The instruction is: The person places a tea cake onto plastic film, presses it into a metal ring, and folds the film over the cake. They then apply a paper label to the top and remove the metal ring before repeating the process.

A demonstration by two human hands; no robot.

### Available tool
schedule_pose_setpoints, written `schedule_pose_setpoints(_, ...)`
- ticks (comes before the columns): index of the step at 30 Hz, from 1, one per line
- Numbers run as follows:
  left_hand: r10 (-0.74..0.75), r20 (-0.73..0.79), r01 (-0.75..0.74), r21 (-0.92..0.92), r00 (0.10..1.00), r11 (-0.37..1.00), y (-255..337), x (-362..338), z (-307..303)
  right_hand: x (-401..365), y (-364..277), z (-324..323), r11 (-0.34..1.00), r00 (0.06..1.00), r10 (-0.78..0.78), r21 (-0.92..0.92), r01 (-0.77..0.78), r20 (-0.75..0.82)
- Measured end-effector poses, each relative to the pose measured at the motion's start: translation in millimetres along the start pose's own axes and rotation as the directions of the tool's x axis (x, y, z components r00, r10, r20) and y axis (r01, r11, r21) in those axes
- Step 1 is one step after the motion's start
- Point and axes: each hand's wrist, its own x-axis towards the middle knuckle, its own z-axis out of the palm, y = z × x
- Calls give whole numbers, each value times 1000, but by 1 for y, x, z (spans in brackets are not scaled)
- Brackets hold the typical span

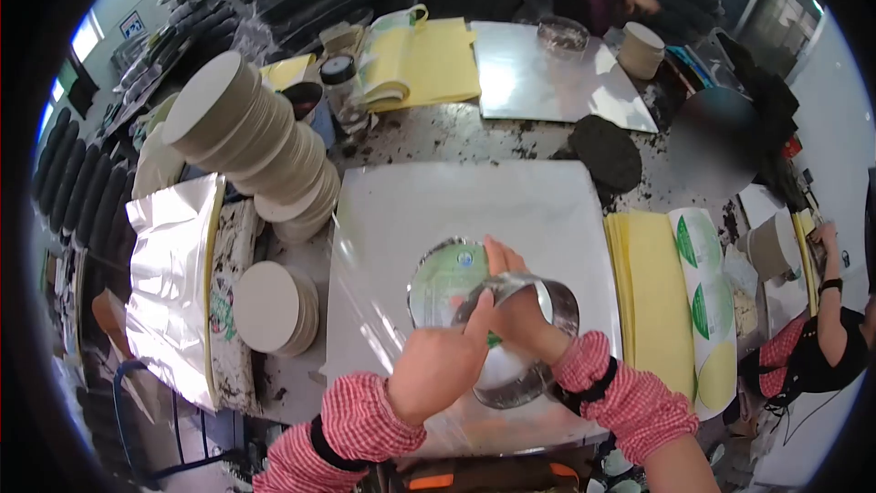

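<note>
While the right grip (525, 319) lies across the metal ring (564, 307) with its visible fingers straight, the left grip (438, 370) has its fingers bent and 1 digit against the ring's near-left edge. Cannot tell whether the left grip pinches the wall or only presses it. Ring sits where the 2 grips meet; probably worked from 2 sides because the smooth band could slide.

Round green label (433, 283): just beyond the left grip. Pale sheet (401, 210) lies beneath ring and label, presumably as a smooth base.

Stacked pale discs (269, 310) stand left of the left grip; yellow sheets (639, 283) and green-white printed paper (703, 301) lie right of the right grip. Likely so placed for reach from either side. Dark round cake (605, 153) rests on the table (438, 132), beyond the right grip.

Hard to make out: right thumb hidden; hands cover part of the ring, so its upper and lower bands could belong to 1 piece or 2. Glare washes the sheet's left part. Far right of the right grip, a co-worker (835, 338) is cut off by the dark frame edge.
</note>
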Motion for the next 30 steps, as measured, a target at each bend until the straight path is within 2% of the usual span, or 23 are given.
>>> schedule_pose_setpoints(1,21,14,-22,91,1000,996,1,-1,-6,-13,-8,10,1000,1000,15,16,-15,20)
schedule_pose_setpoints(2,4,36,-8,87,999,996,0,0,-16,-25,-20,27,970,975,-139,222,98,176)
schedule_pose_setpoints(4,12,91,-22,111,996,994,-4,-7,-31,-53,-42,51,756,814,-473,629,181,335)
schedule_pose_setpoints(5,15,113,-26,103,993,994,-10,-17,-29,-59,-43,51,757,824,-456,633,162,335)
schedule_pose_setpoints(6,-90,119,92,-14,989,996,-21,-27,-23,-54,-42,49,905,745,-319,423,56,586)
schedule_pose_setpoints(7,-195,134,212,-126,972,969,-32,-35,-16,-47,-41,46,986,621,-127,168,-7,773)
schedule_pose_setpoints(8,-195,142,213,-124,970,969,-42,-43,-4,-44,-38,27,959,812,-192,281,36,552)
schedule_pose_setpoints(9,-352,216,407,-332,911,851,-52,-54,11,-46,-34,14,960,898,-202,262,102,392)
schedule_pose_setpoints(10,-475,325,575,-498,818,649,-61,-67,26,-43,-30,-7,970,918,-210,185,155,336)
schedule_pose_setpoints(11,-533,358,606,-678,767,417,-71,-80,39,-46,-18,-17,945,936,-314,147,292,157)
schedule_pose_setpoints(12,-538,373,619,-673,756,405,-79,-96,36,-49,-15,-37,942,934,-333,72,327,126)
schedule_pose_setpoints(14,-339,146,363,-536,929,763,-102,-133,21,-74,3,-58,951,926,-310,54,305,217)
schedule_pose_setpoints(15,-355,138,370,-542,925,755,-110,-144,9,-91,4,-63,982,956,-169,118,144,239)
schedule_pose_setpoints(16,-154,199,224,-401,968,888,-115,-154,-9,-106,4,-66,984,964,-23,174,-25,267)
schedule_pose_setpoints(17,43,295,36,-260,954,965,-118,-160,-18,-117,7,-62,977,943,-13,207,-59,334)
schedule_pose_setpoints(18,41,297,39,-259,954,965,-118,-163,-16,-124,8,-55,976,942,-13,209,-61,335)
schedule_pose_setpoints(20,15,319,71,-258,948,963,-117,-169,-8,-133,7,-44,995,948,-99,42,90,304)
schedule_pose_setpoints(24,49,303,40,-279,952,960,-128,-175,2,-132,-1,-37,996,955,-69,70,50,290)
schedule_pose_setpoints(26,175,252,-159,-82,952,984,-115,-164,-11,-133,-6,-33,995,959,-14,97,-14,284)
schedule_pose_setpoints(27,170,249,-156,-76,954,985,-106,-160,-27,-132,-5,-31,995,958,-23,101,-7,284)
schedule_pose_setpoints(28,75,60,-70,-78,995,995,-93,-158,-46,-133,-4,-30,995,962,-48,99,22,268)
schedule_pose_setpoints(29,-27,-130,14,-97,991,995,-87,-158,-56,-135,-4,-30,994,965,-72,95,50,253)
schedule_pose_setpoints(30,-33,-133,20,-96,991,995,-92,-163,-55,-134,-6,-32,994,963,-78,97,54,257)
